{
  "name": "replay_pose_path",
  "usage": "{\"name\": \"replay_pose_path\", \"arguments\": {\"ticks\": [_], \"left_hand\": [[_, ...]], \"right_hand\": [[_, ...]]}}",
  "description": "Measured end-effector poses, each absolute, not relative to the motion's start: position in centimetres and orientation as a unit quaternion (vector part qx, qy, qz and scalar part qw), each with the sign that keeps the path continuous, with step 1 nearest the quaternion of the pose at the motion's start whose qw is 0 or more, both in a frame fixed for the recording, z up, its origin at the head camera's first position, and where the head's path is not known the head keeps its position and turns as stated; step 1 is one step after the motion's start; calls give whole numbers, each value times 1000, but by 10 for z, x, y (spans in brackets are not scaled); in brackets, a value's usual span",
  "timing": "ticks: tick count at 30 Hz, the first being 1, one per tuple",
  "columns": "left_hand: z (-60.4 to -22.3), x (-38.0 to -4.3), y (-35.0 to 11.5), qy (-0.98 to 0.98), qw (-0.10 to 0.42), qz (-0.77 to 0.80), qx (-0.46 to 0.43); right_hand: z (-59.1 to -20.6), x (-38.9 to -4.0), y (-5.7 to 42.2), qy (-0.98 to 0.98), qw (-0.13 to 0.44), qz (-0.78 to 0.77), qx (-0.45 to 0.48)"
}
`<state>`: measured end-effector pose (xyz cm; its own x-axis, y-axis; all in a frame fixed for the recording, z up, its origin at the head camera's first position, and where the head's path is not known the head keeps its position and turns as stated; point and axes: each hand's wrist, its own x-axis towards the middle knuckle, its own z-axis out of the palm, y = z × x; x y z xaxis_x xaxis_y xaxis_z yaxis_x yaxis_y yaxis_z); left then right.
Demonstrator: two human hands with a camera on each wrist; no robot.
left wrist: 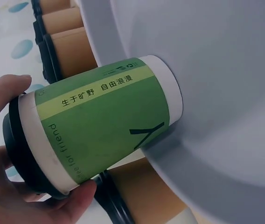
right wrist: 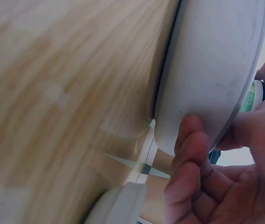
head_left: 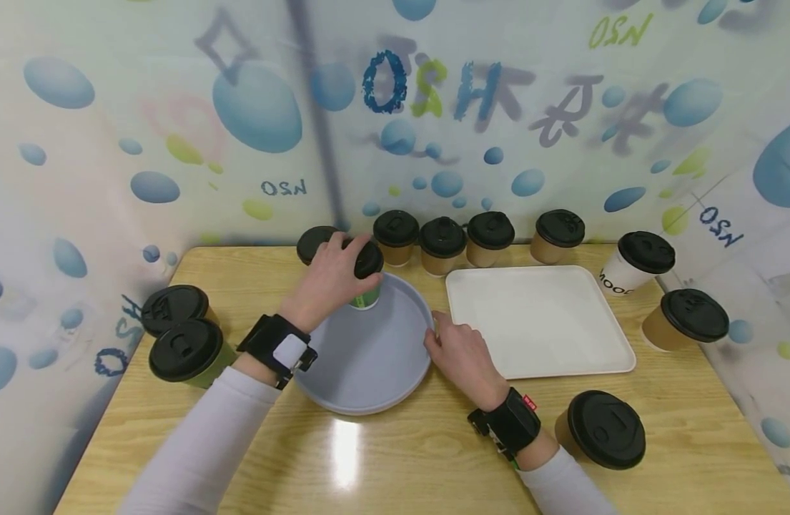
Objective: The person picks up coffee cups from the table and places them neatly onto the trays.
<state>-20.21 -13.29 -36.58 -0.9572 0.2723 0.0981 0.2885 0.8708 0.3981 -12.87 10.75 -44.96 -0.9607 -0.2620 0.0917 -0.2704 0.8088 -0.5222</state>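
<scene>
A green paper cup point(left wrist: 102, 123) with a white base and a black lid stands at the far part of a round grey-blue tray point(head_left: 375, 365). My left hand point(head_left: 327, 280) grips it around the lid from above, thumb on one side and fingers on the other. In the left wrist view the cup's base meets the tray's floor beside the raised rim. My right hand point(head_left: 464, 354) pinches the tray's right rim. The right wrist view has its curled fingers point(right wrist: 191, 135) against the outer wall, with the thumb over the edge.
A white rectangular tray point(head_left: 539, 322) lies right of the round one. Several black-lidded brown cups line the back, one being a brown cup point(head_left: 442, 247). A white cup point(head_left: 635, 261) and brown cup point(head_left: 684, 320) stand right, another brown cup point(head_left: 603, 429) front right. Two cups, including a green cup point(head_left: 191, 352), stand left.
</scene>
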Motion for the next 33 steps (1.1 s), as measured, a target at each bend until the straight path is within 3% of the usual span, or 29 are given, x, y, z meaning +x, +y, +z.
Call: {"name": "replay_pose_path", "arguments": {"ticks": [13,33], "left_hand": [[-374,-195,-138,-966,50,-210,-144],[-371,-154,-157,-956,92,-248,-128]], "right_hand": [[-450,-134,108,-950,-5,282,137],[-447,-131,108,-951,-18,282,124]]}}
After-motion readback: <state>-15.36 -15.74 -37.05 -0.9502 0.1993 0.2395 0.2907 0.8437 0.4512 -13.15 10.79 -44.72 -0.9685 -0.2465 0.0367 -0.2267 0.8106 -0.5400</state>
